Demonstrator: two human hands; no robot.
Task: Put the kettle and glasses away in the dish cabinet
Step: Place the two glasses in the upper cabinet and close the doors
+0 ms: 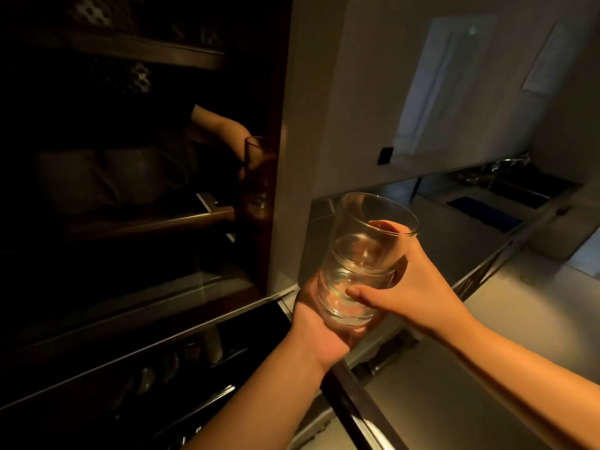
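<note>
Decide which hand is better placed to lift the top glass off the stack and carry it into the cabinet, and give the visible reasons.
The right hand: it grips the upper glass, while the left hand cups the lower glass from below, probably steadying the stack.

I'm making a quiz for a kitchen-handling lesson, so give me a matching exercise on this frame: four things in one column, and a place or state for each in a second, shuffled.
Things
1. upper clear glass
2. lower clear glass
3. left hand
4. right hand

Places or states
A. cups the stack from underneath
B. tilted, nested into the glass below
C. grips the stack from the side, thumb across the lower glass
D. bottom of the stack, base in a palm

Pairs: 1-B, 2-D, 3-A, 4-C
</note>
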